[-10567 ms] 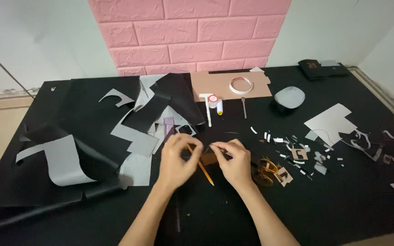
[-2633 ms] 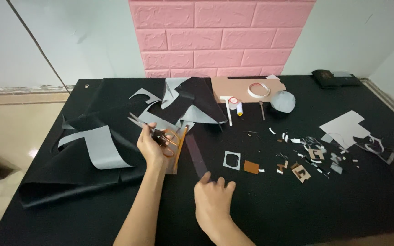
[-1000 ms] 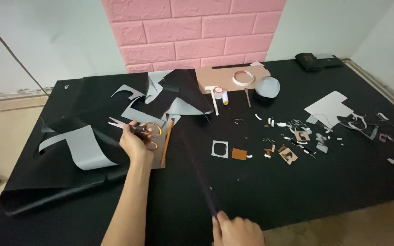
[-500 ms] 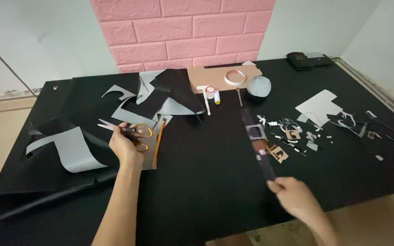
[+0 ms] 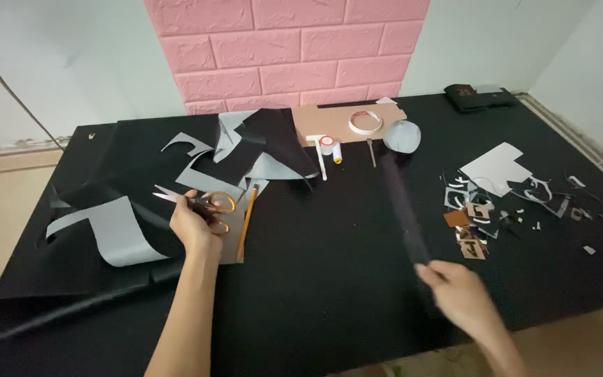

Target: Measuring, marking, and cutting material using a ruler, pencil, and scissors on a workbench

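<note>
Two hands are at work over the black tabletop [image 5: 329,251]. The left hand [image 5: 193,227] is closed around the orange-handled scissors [image 5: 200,204], blades pointing away to its left, much as half a second ago; a yellow pencil [image 5: 246,223] lies just to its right on a brown card piece. The right hand [image 5: 458,293] pinches the near end of a long dark strip [image 5: 403,202], blurred with motion. Against the earlier frame, this hand sits a little further right and the strip rises more steeply away from it, toward the grey round piece [image 5: 402,135]. Small cut scraps [image 5: 476,216] lie beyond the right hand, slightly to its right. Grey and black sheets [image 5: 246,150] lie beyond the left hand.
</note>
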